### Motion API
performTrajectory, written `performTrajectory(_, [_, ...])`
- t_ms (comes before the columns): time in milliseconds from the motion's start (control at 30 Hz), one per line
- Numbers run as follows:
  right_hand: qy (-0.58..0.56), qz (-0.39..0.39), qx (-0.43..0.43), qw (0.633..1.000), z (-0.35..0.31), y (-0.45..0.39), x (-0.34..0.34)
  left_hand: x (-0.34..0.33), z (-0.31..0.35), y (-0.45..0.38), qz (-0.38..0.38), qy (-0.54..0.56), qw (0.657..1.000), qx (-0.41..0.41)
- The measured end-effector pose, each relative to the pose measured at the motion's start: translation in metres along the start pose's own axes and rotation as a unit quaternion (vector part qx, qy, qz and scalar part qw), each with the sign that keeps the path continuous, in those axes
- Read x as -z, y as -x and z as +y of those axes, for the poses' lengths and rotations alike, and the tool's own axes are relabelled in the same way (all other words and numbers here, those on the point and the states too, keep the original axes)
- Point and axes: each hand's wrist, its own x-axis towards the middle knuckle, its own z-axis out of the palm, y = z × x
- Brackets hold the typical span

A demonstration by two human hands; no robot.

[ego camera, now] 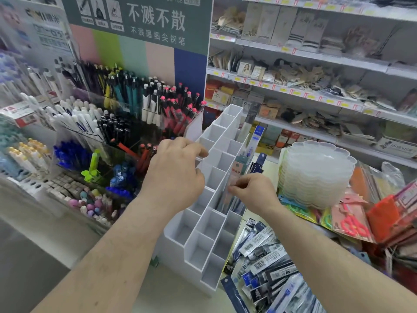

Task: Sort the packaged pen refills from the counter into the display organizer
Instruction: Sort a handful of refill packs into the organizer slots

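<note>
While loose refill packs (pixel 268 265) are lying heaped at the tabletop's near edge, we are pinching one refill packet (pixel 235 177) with right hand (pixel 253 193) fingers in the white organizer (pixel 209 222), left hand (pixel 173 175) fingers gripping its far divider.

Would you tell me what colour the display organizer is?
White, or very pale grey, all over; the head view shows the display organizer clearly.

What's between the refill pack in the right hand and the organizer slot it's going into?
Nothing visible blocks it. The right hand pinches the pink-topped refill pack, whose lower end already sits inside a right-column compartment of the white display organizer. Other packs stand in that slot. The left hand grips a divider, clear of it.
</note>
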Motion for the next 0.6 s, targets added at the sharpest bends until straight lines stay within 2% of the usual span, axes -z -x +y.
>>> performTrajectory(167, [0.001, -0.025, -0.003, 1.0, 0.006, 0.002, 0.004, 0.001, 0.001, 0.0, -0.006, -0.007, 1.0, 0.006])
performTrajectory(333, [-0.134, -0.052, -0.073, 0.987, 0.009, 0.003, 0.007, 0.0, 0.003, 0.0, -0.002, -0.008, 1.0, 0.01])
performTrajectory(500, [-0.056, -0.052, -0.045, 0.996, 0.012, 0.007, 0.01, 0.0, 0.004, -0.002, 0.0, -0.012, 1.0, 0.006])
performTrajectory(600, [-0.083, -0.043, -0.027, 0.995, 0.011, 0.011, 0.02, 0.001, 0.005, -0.002, 0.001, -0.011, 1.0, 0.007])
